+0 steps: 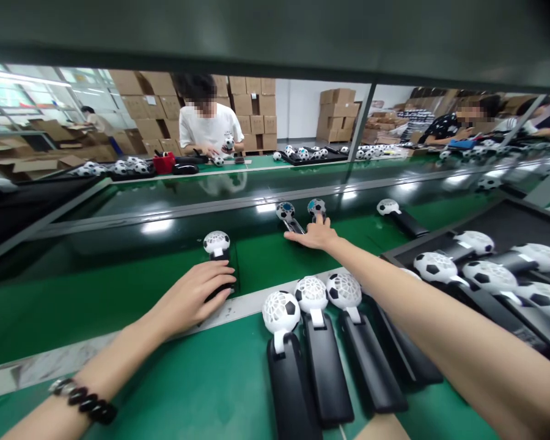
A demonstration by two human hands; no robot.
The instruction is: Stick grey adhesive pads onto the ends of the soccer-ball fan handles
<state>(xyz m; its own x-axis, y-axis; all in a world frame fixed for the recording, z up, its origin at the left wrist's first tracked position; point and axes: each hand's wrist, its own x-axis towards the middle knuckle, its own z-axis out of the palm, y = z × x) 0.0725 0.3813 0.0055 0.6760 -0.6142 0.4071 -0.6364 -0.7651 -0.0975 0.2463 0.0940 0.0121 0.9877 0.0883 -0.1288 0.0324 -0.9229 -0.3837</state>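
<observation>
My left hand [201,293] curls over the black handle of a handheld fan [216,242] with a white, soccer-ball-shaped head, on the green conveyor belt [132,263]. The handle is mostly hidden under my fingers. Farther out, my right hand [319,234] reaches over the belt with fingers apart. Its index finger touches or hovers over one soccer-ball piece [316,206] with a blue centre; I cannot tell which. Its thumb is by the open handle of a second such piece [285,211]. Several finished-looking fans [327,360] lie side by side below my right forearm.
On the right, a black tray [504,217] holds several more fans. Another fan [406,221] lies on the belt beyond it. A metal post [363,122] and an overhead panel [275,36] frame the view. Across the line, a person in a white shirt [211,125] handles a ball piece.
</observation>
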